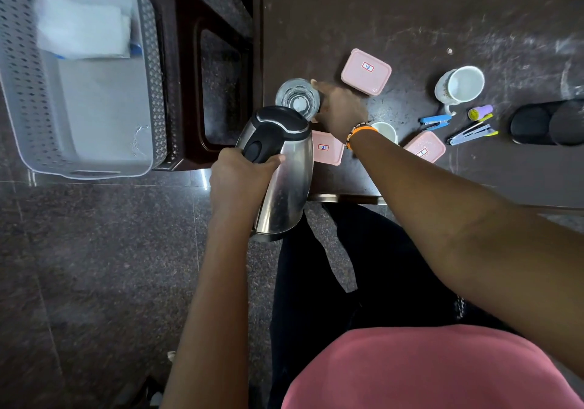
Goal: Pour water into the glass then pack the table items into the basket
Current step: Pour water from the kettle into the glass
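Note:
My left hand grips the black handle of a steel kettle, which is tilted with its lid end toward a clear glass. The glass stands near the left edge of the dark table, and my right hand holds its right side. A grey perforated basket sits on a dark stool at the far left and holds a white folded item. On the table lie three pink lidded boxes.
A white mug and a small white cup stand right of my right hand. A blue stapler, a purple-and-yellow marker, blue clips and a black two-pot holder lie farther right. A dark stool stands between basket and table.

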Demonstrator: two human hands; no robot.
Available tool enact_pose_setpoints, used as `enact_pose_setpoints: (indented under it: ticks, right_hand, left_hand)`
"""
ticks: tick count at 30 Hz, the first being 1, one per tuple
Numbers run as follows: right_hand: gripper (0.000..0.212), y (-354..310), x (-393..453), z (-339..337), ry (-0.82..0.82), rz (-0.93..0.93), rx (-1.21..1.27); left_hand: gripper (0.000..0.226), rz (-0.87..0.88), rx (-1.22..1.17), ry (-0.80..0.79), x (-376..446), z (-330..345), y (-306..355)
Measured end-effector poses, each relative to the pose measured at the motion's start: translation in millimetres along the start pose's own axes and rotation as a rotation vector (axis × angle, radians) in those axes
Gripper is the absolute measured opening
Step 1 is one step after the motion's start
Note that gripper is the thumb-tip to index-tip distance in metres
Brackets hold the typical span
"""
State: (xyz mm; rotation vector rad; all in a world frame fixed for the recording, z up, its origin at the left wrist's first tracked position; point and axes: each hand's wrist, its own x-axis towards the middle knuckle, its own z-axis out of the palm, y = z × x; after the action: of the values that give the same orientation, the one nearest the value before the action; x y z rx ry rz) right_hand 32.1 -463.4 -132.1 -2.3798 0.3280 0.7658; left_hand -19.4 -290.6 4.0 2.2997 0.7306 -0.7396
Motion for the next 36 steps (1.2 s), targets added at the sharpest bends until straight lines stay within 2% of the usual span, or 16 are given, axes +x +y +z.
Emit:
enact_pose_setpoints:
  ticks: [6,23,36]
  right_hand:
    - [0.062,0.4,-0.1,3.2,0.010,0.022,0.158]
    - [0.063,-2.2,-3.2,-1.3,0.004,0.033,0.113]
    - [0.065,-1.4,-4.2,-3.2,0.010,0.032,0.105]
  left_hand:
    - [0.047,-0.009,-0.003,-0.010,-0.3,-0.3,1.7]
    - [0.043,0.001,0.046,-0.038,0.3,-0.9,3.7]
    - [0.053,-0.018,0.030,-0.037,-1.8,2.3,6.6]
